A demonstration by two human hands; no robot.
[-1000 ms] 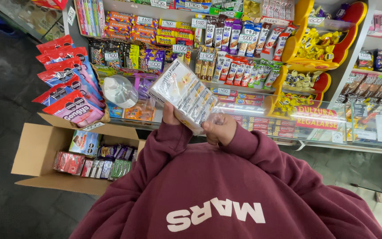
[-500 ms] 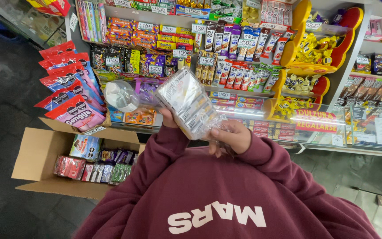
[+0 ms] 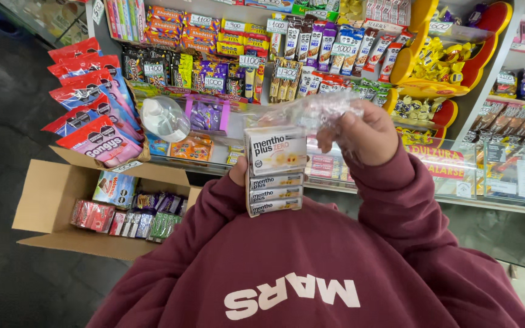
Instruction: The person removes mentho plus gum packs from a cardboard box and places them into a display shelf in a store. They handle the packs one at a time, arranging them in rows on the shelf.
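My left hand (image 3: pixel 237 172) holds a stack of small white candy boxes (image 3: pixel 274 171) upright in front of my chest; the boxes hide most of that hand. My right hand (image 3: pixel 364 132) is raised to the right of the stack and pinches a crumpled clear plastic wrap (image 3: pixel 311 110), which stretches from the top of the boxes to my fingers. Both maroon sleeves reach forward toward a shop shelf.
An open cardboard box (image 3: pixel 50 200) with several candy packs stands on the dark floor at the left. Ahead are shelves of sweets (image 3: pixel 232 54), red snack bags (image 3: pixel 89 115) hanging at the left, a clear dome lid (image 3: pixel 164 118), a yellow and red display stand (image 3: pixel 451 58) and a glass counter (image 3: pixel 487 170).
The wrapped pack was tilted in both hands. It now stands upright in my left hand, and my right hand has pulled the clear wrap up and to the right, off the boxes.
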